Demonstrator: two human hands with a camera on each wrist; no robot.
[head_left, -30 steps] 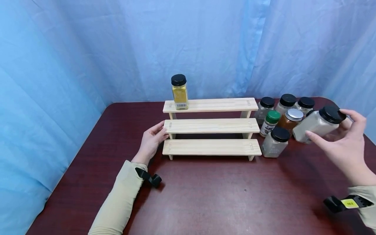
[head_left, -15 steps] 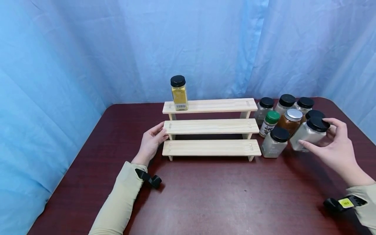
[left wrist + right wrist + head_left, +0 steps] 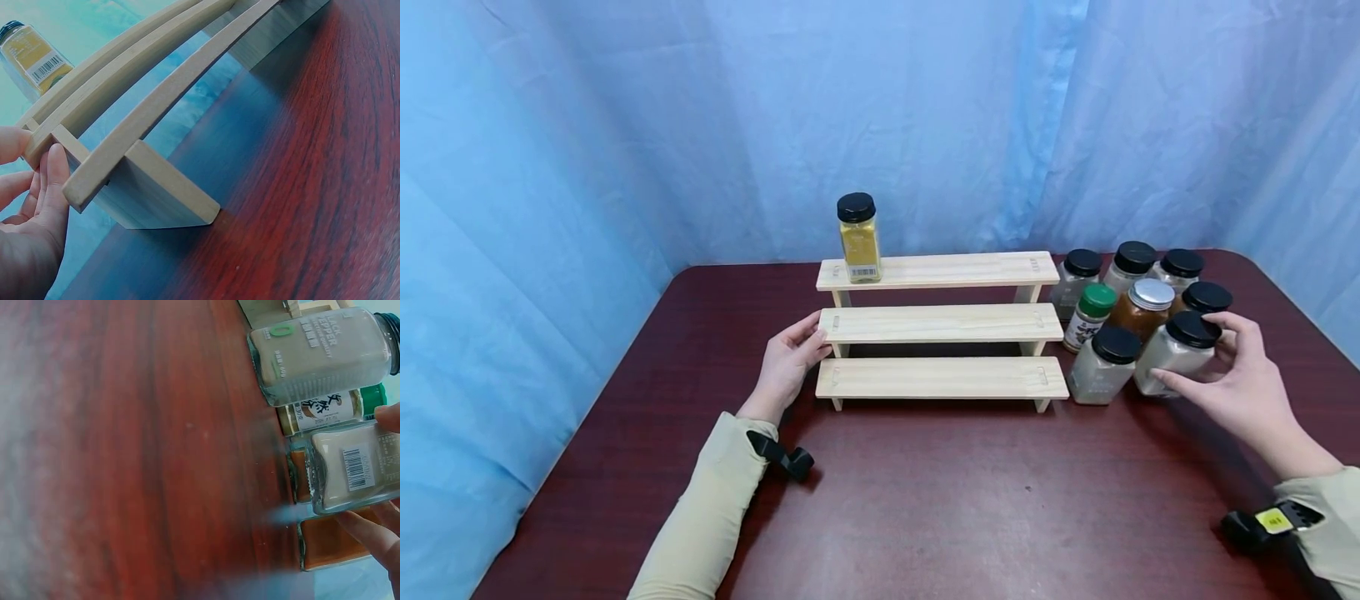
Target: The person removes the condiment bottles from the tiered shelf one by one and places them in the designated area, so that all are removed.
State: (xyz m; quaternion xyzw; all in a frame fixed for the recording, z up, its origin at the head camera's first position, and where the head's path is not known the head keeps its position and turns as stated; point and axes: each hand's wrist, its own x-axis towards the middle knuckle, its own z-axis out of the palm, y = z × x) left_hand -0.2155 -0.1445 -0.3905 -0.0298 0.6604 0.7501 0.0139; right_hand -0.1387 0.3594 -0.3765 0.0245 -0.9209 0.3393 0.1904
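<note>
My right hand [image 3: 1247, 383] holds a spice jar [image 3: 1172, 354] of pale powder with a black lid, thumb on one side and fingers on the other. The jar tilts slightly, low over the table; whether its base touches, I cannot tell. Its barcode label shows in the right wrist view. My left hand [image 3: 782, 362] grips the left end of the middle board of a three-step wooden rack [image 3: 940, 323]; in the left wrist view its fingers [image 3: 55, 169] lie against that end. A yellow spice jar [image 3: 861, 246] with a black lid stands upright on the top step's left end.
Right of the rack stand several jars: a pale black-lidded jar [image 3: 1101, 375] in front, a green-capped bottle [image 3: 1084, 321], a silver-lidded jar [image 3: 1138, 312] of orange-brown powder, and black-lidded jars [image 3: 1131, 260] behind. Blue curtains [image 3: 880, 125] surround the dark red table [image 3: 925, 500].
My right hand has moved left and down with the pale jar, bringing it beside the front jar and more upright. My left hand stays on the rack.
</note>
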